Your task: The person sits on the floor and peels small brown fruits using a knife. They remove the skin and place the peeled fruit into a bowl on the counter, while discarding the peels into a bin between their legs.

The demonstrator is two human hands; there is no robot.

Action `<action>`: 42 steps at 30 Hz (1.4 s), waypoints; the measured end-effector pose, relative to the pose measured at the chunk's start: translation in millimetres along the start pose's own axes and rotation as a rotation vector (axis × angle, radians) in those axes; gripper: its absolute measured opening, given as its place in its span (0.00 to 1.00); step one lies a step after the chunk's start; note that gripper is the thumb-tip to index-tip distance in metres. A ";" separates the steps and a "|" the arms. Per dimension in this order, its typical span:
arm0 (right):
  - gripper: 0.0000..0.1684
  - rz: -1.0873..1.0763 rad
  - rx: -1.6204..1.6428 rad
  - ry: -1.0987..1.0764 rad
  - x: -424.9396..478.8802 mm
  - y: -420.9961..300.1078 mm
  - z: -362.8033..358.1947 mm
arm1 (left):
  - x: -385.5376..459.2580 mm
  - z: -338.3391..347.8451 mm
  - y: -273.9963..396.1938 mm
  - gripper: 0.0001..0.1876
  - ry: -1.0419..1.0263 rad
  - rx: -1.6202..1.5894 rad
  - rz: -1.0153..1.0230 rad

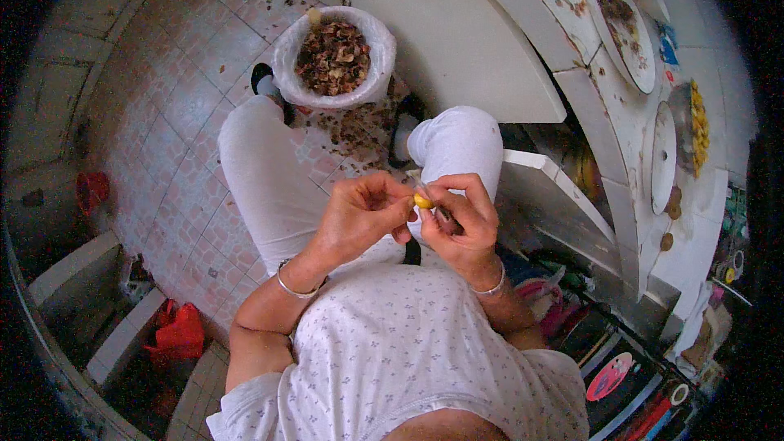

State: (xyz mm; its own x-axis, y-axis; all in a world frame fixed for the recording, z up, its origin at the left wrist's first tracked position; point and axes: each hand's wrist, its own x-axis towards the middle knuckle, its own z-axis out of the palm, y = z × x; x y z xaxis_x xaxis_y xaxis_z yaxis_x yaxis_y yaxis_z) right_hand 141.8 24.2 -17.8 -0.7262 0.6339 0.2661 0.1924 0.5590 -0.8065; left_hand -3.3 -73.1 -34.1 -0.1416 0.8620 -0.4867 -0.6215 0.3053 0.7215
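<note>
Above my lap, my left hand (370, 214) and my right hand (459, 220) meet around a small yellow kernel (422, 200), perhaps a peeled chestnut. The left fingertips pinch its left side. A small tool, partly hidden by the fingers, lies in the right hand, its pale, thin part rising beside the kernel; I cannot tell its kind. Beyond my knees stands a bin with a white plastic liner (383, 61), holding brown shells and peelings (334, 58).
On the counter at right are a large plate with brown pieces (643, 76), a white lid or plate (661, 159) and a metal bowl of yellow kernels (700, 128). A cabinet door (551, 187) stands open by my right knee. Shell scraps (352, 131) litter the floor; a red bag (180, 331) lies lower left.
</note>
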 end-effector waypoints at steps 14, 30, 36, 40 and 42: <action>0.19 0.499 0.442 -0.024 -9.6 -3.8 -14.4 | -5.3 15.2 3.9 0.09 -0.023 -0.073 0.046; 0.16 0.299 0.350 0.097 -31.3 -20.4 -13.5 | -19.6 36.9 -2.4 0.05 0.034 0.063 0.135; 0.14 0.708 1.052 0.042 -32.8 -19.9 -26.3 | -11.6 41.3 -1.9 0.04 0.056 0.049 0.123; 0.16 0.709 1.340 0.010 -30.0 -12.2 -31.3 | -7.4 20.5 -1.3 0.06 -0.014 -0.237 0.106; 0.17 0.695 1.338 0.011 -28.5 -13.5 -33.4 | -7.5 18.8 -0.2 0.07 0.031 -0.127 0.167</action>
State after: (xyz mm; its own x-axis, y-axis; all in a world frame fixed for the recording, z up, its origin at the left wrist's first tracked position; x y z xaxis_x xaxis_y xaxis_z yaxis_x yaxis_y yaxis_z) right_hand 181.9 16.5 3.2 -0.7402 0.5672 -0.3612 -0.2448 -0.7276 -0.6408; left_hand 12.4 -72.0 -21.3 -0.2731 0.8831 -0.3814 -0.6792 0.1037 0.7266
